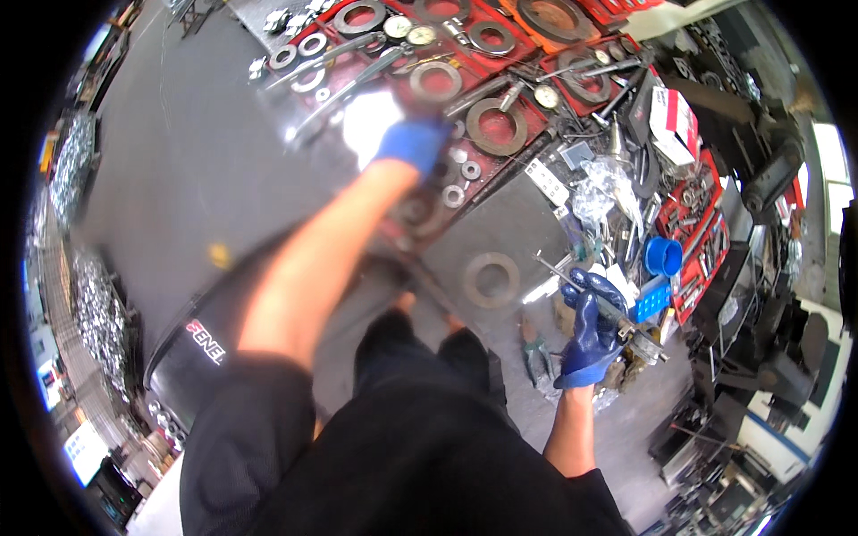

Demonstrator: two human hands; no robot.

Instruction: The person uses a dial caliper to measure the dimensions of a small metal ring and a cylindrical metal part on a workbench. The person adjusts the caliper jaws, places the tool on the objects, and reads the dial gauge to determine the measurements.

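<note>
The shirt (402, 447) is black (2 gloves (586, 347), blue).

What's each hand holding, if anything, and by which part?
Right hand: a slender grey metal tool, held around its middle. Left hand: too blurred to tell.

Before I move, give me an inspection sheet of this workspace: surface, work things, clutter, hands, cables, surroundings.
Surface: dark worktop, a flat metal ring lying on it.
Work things: slim metal tool with a thin rod; red trays bearing metal rings and dial gauges.
Clutter: crumpled clear plastic, a blue cylinder and a white-and-red box, right of the trays.
Left hand: blue-gloved, blurred, at the trays; grip and contact unclear.
Right hand: blue-gloved, closed around the slim tool.
Cables: nothing seen.
Surroundings: grey floor; heaped shiny metal pieces at far left.
</note>
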